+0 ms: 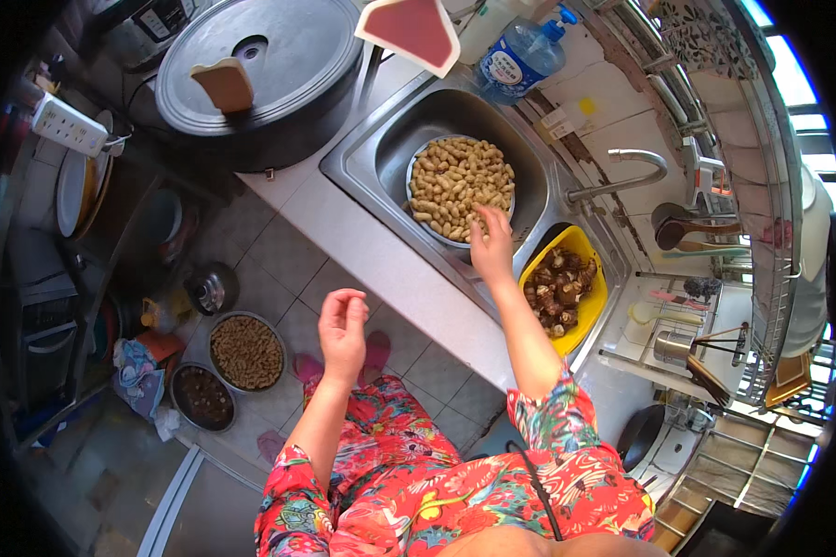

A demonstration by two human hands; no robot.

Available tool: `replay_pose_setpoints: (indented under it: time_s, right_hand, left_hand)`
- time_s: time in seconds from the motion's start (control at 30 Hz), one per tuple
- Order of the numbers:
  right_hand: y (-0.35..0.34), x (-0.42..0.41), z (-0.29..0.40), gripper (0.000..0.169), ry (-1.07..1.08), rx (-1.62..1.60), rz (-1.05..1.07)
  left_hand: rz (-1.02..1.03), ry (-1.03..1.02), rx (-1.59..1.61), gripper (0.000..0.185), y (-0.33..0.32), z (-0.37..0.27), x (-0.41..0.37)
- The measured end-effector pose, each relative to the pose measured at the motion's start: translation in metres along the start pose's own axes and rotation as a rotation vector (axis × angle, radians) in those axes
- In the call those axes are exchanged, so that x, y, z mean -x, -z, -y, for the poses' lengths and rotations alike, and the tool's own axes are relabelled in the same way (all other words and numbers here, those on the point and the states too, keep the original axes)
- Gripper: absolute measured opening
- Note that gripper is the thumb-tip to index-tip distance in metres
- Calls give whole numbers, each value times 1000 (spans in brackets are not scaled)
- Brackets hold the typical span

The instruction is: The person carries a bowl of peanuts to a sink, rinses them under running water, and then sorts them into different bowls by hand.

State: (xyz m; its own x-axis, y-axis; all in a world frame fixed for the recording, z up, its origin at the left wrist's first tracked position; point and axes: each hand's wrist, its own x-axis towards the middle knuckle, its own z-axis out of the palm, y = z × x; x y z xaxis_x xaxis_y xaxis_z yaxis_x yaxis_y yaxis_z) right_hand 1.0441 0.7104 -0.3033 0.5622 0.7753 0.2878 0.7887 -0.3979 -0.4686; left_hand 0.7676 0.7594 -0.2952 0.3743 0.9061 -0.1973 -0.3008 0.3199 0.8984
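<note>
Unshelled peanuts (pixel 453 182) are heaped in a round bowl (pixel 409 186) inside the stainless steel sink (pixel 390 132). My right hand (pixel 493 249) reaches over the bowl's near rim, its fingers apart and their tips at the peanuts. Whether those tips touch a peanut is hard to tell. Off the counter's front edge, over the floor, my left hand (pixel 343 327) is raised with its fingers curled in; nothing shows in it. To the right of my right hand, a yellow plastic basket (pixel 585 327) of brown taro-like roots (pixel 559 289) sits in the sink's smaller side.
A faucet (pixel 616 184) and a blue pump bottle (pixel 519 63) stand behind the sink. A large lidded pot (pixel 272 69) occupies the counter's left. Down on the floor are a basin of peanuts (pixel 247 351), a basin of dark contents (pixel 202 397) and a metal pot (pixel 212 287).
</note>
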Motion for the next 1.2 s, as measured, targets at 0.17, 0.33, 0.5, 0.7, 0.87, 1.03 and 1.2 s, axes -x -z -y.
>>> replay_pose_setpoints:
  time_s: [0.17, 0.33, 0.5, 0.7, 0.87, 1.03, 1.2]
  right_hand:
    - [-37, -52, -46, 93, -288, 492, 505]
    - [-78, -90, -47, 76, -358, 583, 629]
    - [-78, -101, -88, 41, -248, 218, 378]
    - [-46, -95, -85, 61, -509, -291, 129]
    - [-76, -104, -140, 80, -1195, -979, 153]
    - [-74, -120, -123, 57, -1309, -1136, 311]
    - [-29, -113, -99, 40, -650, -1064, 255]
  left_hand:
    - [168, 50, -151, 7, -25, 14, -9]
    - [367, -182, -391, 10, -47, -6, -66]
    - [454, -88, -226, 28, -112, 12, -129]
    - [19, 141, -607, 66, -179, 107, -207]
    - [-53, 730, -661, 79, -225, 129, -248]
    - [-200, 823, -241, 63, -209, 162, -264]
    - [-114, 477, -185, 36, -216, 129, -226]
